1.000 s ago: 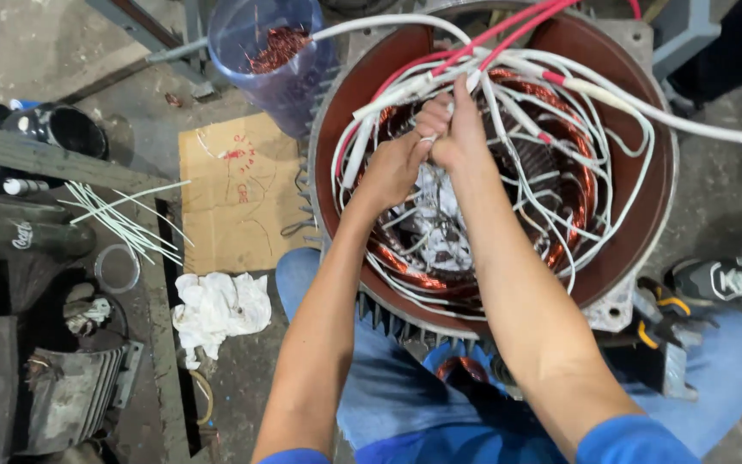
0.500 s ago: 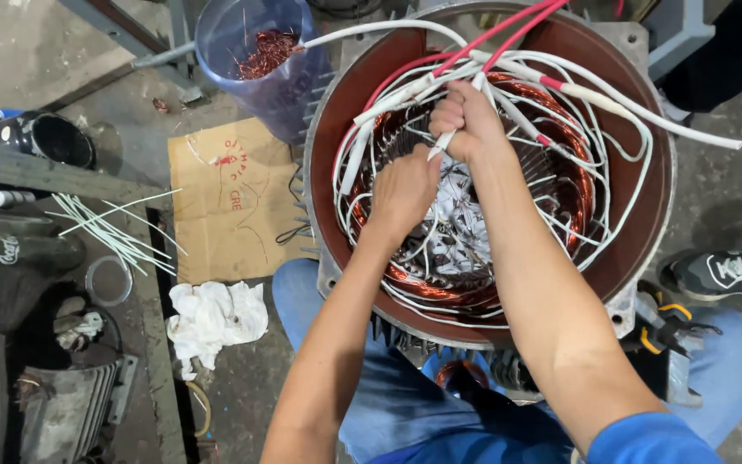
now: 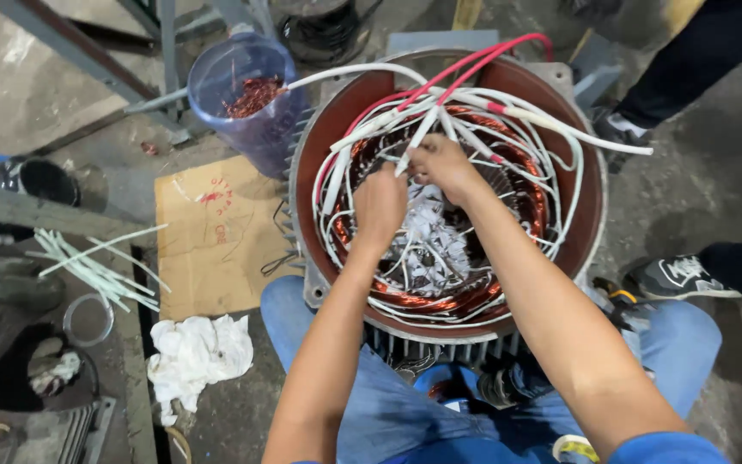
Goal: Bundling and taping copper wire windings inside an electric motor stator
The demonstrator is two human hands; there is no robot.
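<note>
A large round motor stator (image 3: pixel 590 206) with a red-brown housing stands between my knees. Copper windings (image 3: pixel 427 296) ring its inside, and white and red sleeved leads (image 3: pixel 560 129) loop over them. My left hand (image 3: pixel 380 206) and my right hand (image 3: pixel 440 163) are both down inside the bore, near its far side. Each is closed on the white leads; the right one pinches a white sleeved lead (image 3: pixel 414 142) that sticks up from its fingers. White paper insulation (image 3: pixel 427 228) shows below my hands.
A clear plastic tub (image 3: pixel 246 94) with copper scrap stands left of the stator. On the floor lie a cardboard piece (image 3: pixel 216 232), a white rag (image 3: pixel 195 357) and a bundle of white sleeves (image 3: pixel 96 266). Another person's shoes (image 3: pixel 680 275) stand at the right.
My view has shifted, so the stator sits more to the centre. Both hands have stayed together on the white leads inside the bore, dropping slightly lower in it.
</note>
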